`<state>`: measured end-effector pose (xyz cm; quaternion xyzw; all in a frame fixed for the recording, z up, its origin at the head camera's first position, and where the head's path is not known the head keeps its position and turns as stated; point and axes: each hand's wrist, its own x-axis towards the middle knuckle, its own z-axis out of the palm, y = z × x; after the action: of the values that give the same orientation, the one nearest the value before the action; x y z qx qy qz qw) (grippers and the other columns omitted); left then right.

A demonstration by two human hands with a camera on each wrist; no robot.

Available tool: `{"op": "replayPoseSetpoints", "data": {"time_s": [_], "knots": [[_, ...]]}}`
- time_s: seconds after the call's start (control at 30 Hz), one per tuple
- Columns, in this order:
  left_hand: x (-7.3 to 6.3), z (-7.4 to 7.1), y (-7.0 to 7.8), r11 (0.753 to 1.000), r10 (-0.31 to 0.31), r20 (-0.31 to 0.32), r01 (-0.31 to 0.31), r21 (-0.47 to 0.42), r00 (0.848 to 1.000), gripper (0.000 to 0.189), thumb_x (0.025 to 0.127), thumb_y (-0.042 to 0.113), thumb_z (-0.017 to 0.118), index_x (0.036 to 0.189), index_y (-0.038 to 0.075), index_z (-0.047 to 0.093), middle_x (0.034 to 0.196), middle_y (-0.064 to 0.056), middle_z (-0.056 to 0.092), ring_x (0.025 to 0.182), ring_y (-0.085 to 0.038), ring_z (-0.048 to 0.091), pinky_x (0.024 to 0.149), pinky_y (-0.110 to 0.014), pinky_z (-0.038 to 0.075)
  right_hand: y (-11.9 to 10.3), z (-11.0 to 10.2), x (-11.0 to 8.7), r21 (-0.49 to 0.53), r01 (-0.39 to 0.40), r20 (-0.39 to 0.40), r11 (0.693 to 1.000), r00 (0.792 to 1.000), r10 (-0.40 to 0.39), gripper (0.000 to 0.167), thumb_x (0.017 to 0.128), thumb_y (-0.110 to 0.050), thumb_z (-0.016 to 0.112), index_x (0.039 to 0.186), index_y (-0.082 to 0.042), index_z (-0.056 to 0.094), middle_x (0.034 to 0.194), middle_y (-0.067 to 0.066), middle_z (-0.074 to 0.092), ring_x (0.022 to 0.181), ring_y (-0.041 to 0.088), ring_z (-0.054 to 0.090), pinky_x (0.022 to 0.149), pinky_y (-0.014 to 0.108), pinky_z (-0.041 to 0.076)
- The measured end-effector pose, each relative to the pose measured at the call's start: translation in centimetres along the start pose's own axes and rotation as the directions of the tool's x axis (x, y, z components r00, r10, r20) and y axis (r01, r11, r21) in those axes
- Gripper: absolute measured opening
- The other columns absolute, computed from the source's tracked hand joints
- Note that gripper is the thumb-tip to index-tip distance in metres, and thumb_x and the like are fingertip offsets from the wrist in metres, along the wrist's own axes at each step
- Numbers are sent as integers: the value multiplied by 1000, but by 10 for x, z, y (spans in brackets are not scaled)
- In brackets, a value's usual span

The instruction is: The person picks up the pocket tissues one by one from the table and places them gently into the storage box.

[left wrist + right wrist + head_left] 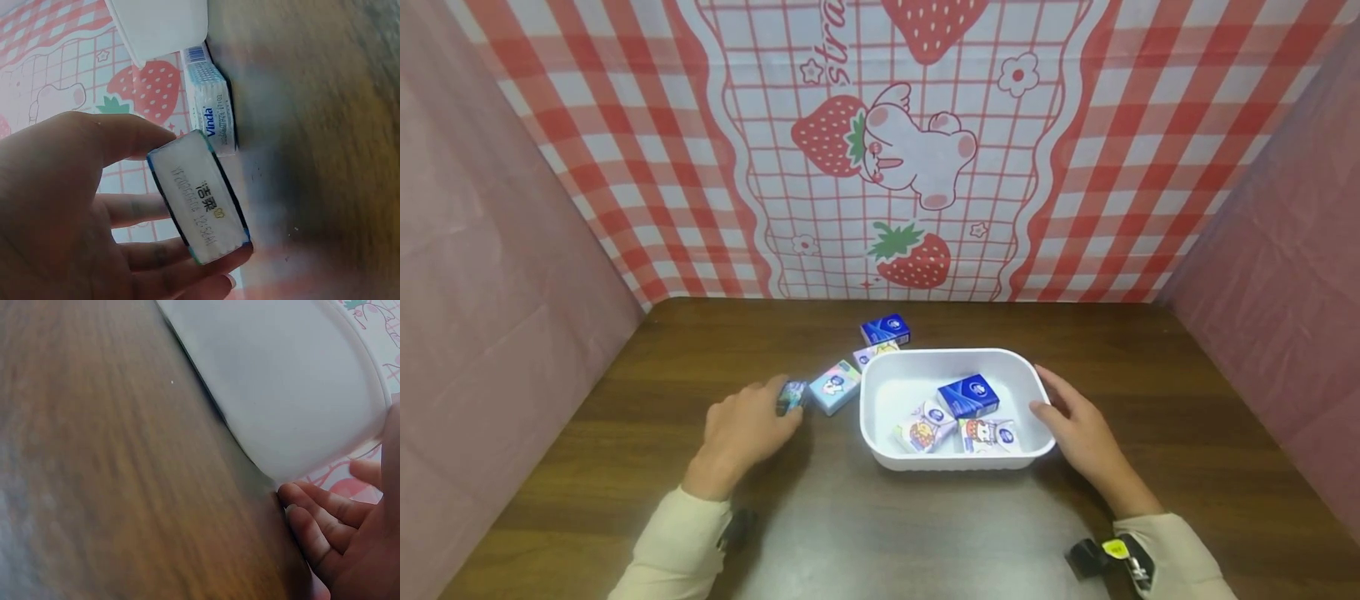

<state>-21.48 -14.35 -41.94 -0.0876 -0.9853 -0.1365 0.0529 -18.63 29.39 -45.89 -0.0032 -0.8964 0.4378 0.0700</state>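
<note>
My left hand (741, 429) grips a small dark-patterned pack of tissues (792, 397) between thumb and fingers, left of a white plastic basin (880, 460). In the left wrist view the end of this tissue pack (200, 199) shows white with printed characters. Right beside it on the table lies a light blue tissue pack (835, 387). At the basin's right end my right hand (1086, 446) holds the rim, thumb on top and fingers against the outer wall. Inside the basin lie a dark blue tissue pack (968, 396) and two pale cartoon-printed tissue packs (988, 436).
Behind the basin's left corner are another dark blue tissue pack (885, 329) and a pale purple one (874, 353), partly hidden by the basin. The brown wooden table (587, 467) ends at a strawberry-print cloth (917, 167). Pink cloths hang at both sides.
</note>
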Motion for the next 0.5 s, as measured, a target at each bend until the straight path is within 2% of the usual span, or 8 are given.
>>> {"op": "replayPoseSetpoints", "data": {"time_s": [0.1, 0.2, 0.33, 0.5], "knots": [[0, 2, 0, 1000, 0, -26, 0, -8, 1000, 59, 90, 44, 66, 138, 12, 59, 116, -16, 69, 81, -31, 64, 57, -47, 49, 0, 0, -1, 3, -12, 13, 1000, 1000, 12, 60, 103, -34, 53, 159, -25, 32, 140, 24, 52, 117, 41, 56, 88, 53, 55], [2, 4, 2, 1000, 3, -48, -4, -22, 999, 59, 90, 44, 66, 139, 12, 59, 116, -16, 68, 81, -31, 64, 60, -48, 51, -1, 0, -2, 11, -20, 19, 1000, 1000, 20, 60, 103, -37, 53, 158, -30, 31, 140, 22, 52, 116, 40, 57, 86, 49, 56], [3, 5, 3, 999, 4, -62, -6, -34, 998, 59, 90, 44, 66, 139, 12, 59, 116, -16, 68, 83, -30, 64, 62, -49, 52, -1, 0, -2, 9, -24, 21, 1000, 999, 24, 59, 103, -39, 52, 158, -31, 32, 145, 21, 49, 120, 41, 55, 89, 50, 55], [3, 5, 4, 999, -1, -66, -2, -43, 998, 59, 90, 44, 66, 139, 12, 58, 117, -15, 68, 85, -30, 64, 62, -49, 52, -1, 0, -3, 14, -19, 19, 1000, 1000, 19, 59, 103, -38, 52, 158, -30, 32, 142, 23, 51, 118, 41, 57, 85, 47, 57]]}}
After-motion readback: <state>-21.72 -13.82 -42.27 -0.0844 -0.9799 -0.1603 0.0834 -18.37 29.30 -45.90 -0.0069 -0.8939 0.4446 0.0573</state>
